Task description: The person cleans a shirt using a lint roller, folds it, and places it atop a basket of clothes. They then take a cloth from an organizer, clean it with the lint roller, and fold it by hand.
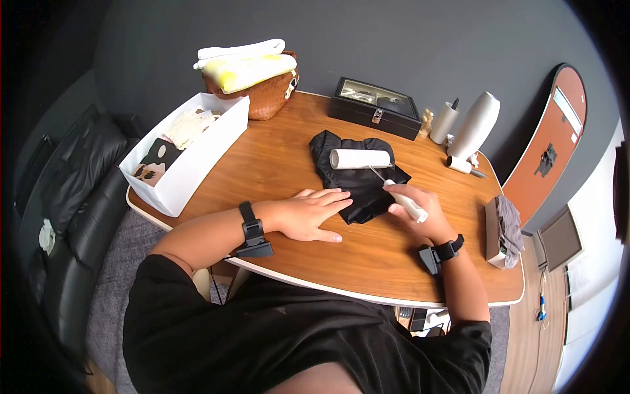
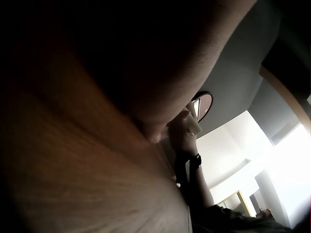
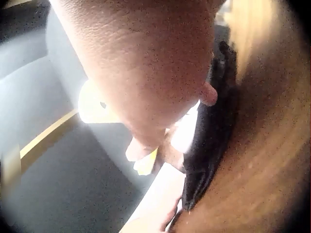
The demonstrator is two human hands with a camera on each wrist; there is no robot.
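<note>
A black cloth point(image 1: 357, 190) lies spread on the wooden table, and the white cylinder of a lint roller point(image 1: 359, 159) rests on its upper part. My right hand point(image 1: 423, 209) grips the roller's white handle point(image 1: 408, 202), fingers curled round it. To the left, my left hand point(image 1: 305, 215) lies palm down with fingers spread, its fingertips at the cloth's left edge. In the right wrist view the right hand point(image 3: 150, 63) is close above the dark cloth point(image 3: 209, 141). The left wrist view shows the left hand point(image 2: 180, 63) dark and near, with the right hand point(image 2: 182, 133) beyond.
A white box point(image 1: 197, 164) of folded items stands at left, with a brown woven bag point(image 1: 266, 95) behind it. At the back are a black glass-topped case point(image 1: 374, 108), a white bottle point(image 1: 445, 123) and a hair dryer point(image 1: 476, 128). A box with grey cloth point(image 1: 507, 226) sits at right.
</note>
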